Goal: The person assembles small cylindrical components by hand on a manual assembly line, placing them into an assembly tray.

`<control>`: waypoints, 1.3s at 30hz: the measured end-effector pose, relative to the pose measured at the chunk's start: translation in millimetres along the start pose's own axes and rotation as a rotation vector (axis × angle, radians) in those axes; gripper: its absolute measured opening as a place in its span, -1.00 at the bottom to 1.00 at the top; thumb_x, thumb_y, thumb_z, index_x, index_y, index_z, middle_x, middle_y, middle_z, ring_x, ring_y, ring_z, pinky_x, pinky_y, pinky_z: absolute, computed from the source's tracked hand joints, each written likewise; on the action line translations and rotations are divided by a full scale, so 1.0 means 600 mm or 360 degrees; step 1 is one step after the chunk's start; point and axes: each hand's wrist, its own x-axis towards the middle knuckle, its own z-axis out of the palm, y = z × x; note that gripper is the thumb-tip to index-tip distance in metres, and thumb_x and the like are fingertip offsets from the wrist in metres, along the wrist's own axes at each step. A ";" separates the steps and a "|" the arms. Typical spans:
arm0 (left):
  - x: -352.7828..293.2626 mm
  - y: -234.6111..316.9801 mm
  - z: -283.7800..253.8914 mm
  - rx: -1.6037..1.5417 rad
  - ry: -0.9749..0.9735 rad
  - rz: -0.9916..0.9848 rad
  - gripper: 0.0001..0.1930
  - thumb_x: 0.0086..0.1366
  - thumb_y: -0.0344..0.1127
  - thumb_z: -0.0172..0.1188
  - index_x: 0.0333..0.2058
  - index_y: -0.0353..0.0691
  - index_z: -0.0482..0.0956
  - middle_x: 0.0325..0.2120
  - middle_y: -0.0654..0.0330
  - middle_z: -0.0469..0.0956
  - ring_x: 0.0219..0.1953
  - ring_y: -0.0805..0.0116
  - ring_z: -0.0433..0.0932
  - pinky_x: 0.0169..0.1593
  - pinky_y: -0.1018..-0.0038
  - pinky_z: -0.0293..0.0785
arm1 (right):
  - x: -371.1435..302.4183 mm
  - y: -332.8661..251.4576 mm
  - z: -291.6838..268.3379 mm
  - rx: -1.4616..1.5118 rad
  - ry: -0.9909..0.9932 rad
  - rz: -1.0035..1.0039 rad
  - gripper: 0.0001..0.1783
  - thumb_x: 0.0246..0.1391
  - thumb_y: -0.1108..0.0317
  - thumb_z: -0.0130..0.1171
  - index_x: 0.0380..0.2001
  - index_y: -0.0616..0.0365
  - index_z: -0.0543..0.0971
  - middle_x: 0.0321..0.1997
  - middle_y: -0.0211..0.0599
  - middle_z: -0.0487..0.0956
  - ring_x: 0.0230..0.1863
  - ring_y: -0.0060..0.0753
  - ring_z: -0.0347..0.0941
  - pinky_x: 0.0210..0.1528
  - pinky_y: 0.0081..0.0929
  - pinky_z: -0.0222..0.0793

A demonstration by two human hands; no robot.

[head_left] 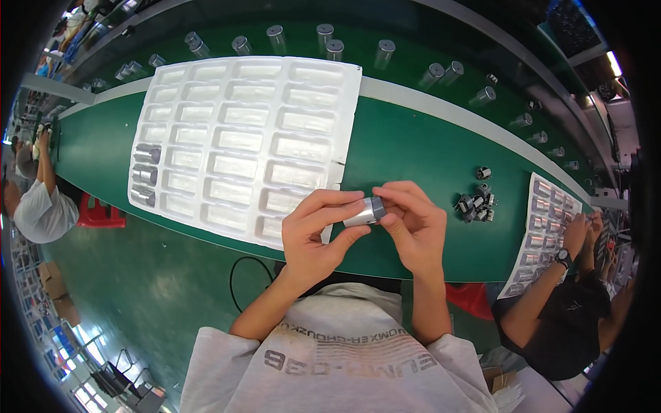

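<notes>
Over the near edge of the green bench, a silver metal cylinder with a dark grey end (360, 217) lies between my two hands. My left hand (311, 234) is closed around its silver side, fingers above and thumb below. The thumb and fingertips of my right hand (417, 224) pinch the dark end. To the left lies a large white moulded tray (350, 113), and several silver and dark grey cylinders (144, 175) rest in the pockets at its left edge. Right of my hands sits a small heap of black and silver parts (475, 204).
Along the green belt behind the bench stand several silver cylinders (277, 38). At the right, a person in black (551, 323) reaches over another filled white tray (527, 242). Another person in white (45, 213) sits far left, near a red stool (100, 213).
</notes>
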 end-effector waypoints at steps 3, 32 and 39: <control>0.003 0.005 0.002 0.0089 0.0006 0.0039 -0.60 -0.01 -0.67 0.43 -0.13 -0.36 0.66 -0.09 -0.04 0.58 -0.06 0.25 0.60 -0.01 0.46 0.58 | -0.001 -0.001 -0.001 0.0053 0.0020 -0.0005 -0.59 0.11 0.40 0.35 -0.02 0.44 0.58 -0.02 -0.14 0.48 -0.14 -0.44 0.52 -0.12 -0.57 0.49; 0.045 0.044 -0.091 0.0671 -0.0051 0.0147 -0.60 0.05 -0.58 0.37 -0.07 -0.35 0.63 -0.07 -0.01 0.60 0.01 0.13 0.58 0.07 0.33 0.50 | 0.171 -0.062 -0.148 -0.1587 0.0685 -0.0523 -0.69 0.01 0.58 0.27 -0.11 0.25 0.63 -0.17 -0.18 0.59 -0.37 -0.38 0.54 -0.33 -0.50 0.45; 0.054 0.045 -0.166 0.1012 0.0240 0.0179 -0.70 0.02 -0.68 0.29 -0.23 -0.28 0.67 -0.24 0.07 0.65 -0.16 0.15 0.64 -0.07 0.40 0.53 | 0.270 0.004 -0.248 -0.2167 0.0378 -0.0432 -0.62 -0.07 0.56 0.24 -0.09 0.22 0.60 -0.13 -0.10 0.56 -0.19 0.00 0.55 -0.14 -0.26 0.46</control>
